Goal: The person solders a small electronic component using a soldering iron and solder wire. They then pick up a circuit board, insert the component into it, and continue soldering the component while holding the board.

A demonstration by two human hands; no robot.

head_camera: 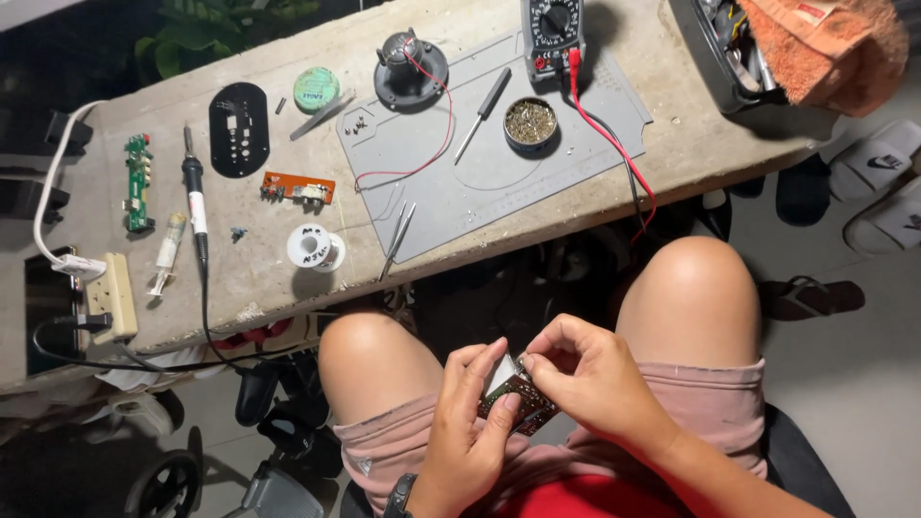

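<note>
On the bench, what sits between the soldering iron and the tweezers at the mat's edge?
In the head view, between soldering iron and tweezers lies a white solder spool, with a tiny dark part nearer the iron.

Count: three circuit boards — green (138, 182), orange (298, 188), one in hand (518, 403); one soldering iron (196, 206); one multimeter (554, 34); one tweezers (397, 240).

Both hands (532, 398) on a small circuit board (518, 401)

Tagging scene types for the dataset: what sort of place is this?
Probably a makeshift home electronics repair spot: a concrete slab bench carries a soldering iron, a multimeter and a grey work mat. Both hands, left hand and right hand, hold a small circuit board over the lap.
</note>
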